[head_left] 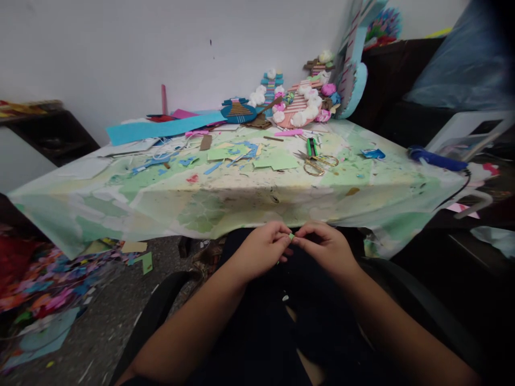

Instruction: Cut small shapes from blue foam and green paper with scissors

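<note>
Above my lap, just off the table's front edge, both hands meet over a small piece of light green paper [292,236]. My left hand [267,246] pinches it from one side, fingers curled. From the other side my right hand [325,244] grips it between thumb and forefinger. Most of the piece is hidden by the fingertips, so its full shape does not show. On the table beyond lie gold-handled scissors [314,165] and a green-handled tool [311,146]. Light green paper sheets [277,161] are spread to their left.
Decorated paper guitars [238,111] stand against the wall at the back. A long blue strip [164,127] lies at the table's left. A blue glue gun [438,159] rests at the right with its cord hanging. Colourful paper scraps [52,284] cover the floor at left.
</note>
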Action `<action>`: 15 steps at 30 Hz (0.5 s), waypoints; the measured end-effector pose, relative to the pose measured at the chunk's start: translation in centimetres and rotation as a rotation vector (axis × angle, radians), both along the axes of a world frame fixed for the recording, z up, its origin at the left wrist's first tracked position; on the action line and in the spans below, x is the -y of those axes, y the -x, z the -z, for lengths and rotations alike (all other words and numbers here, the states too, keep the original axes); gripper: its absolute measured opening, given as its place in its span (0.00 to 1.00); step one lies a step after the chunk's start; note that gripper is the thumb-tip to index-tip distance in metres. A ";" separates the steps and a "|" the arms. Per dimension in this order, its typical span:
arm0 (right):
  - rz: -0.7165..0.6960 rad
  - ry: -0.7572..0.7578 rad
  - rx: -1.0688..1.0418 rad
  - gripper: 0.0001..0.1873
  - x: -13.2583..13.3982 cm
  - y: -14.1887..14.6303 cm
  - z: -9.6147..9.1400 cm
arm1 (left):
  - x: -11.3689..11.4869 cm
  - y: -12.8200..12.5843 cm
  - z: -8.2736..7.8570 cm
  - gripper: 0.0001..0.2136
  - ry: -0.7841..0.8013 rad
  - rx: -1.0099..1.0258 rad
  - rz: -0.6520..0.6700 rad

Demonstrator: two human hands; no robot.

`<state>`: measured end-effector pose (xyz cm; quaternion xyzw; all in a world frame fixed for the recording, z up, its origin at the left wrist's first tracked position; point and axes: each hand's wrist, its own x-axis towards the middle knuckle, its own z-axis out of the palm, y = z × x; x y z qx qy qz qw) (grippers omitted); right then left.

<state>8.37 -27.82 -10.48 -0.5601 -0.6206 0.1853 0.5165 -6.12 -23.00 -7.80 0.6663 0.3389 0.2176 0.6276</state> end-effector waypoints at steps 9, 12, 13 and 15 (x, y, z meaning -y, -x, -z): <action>-0.018 -0.001 -0.012 0.03 0.0 0.2 -0.1 | 0.0 -0.5 -0.4 0.05 0.338 0.103 -0.059; 0.002 0.070 -0.184 0.06 -0.1 0.5 0.1 | 0.1 -0.6 0.0 0.06 0.399 0.182 -0.059; 0.009 0.098 -0.258 0.08 -0.2 0.6 0.2 | 0.1 -0.7 0.1 0.06 0.408 0.208 -0.062; 0.009 0.152 -0.389 0.10 -0.3 0.8 0.3 | 0.1 -0.8 0.3 0.06 0.410 0.247 -0.074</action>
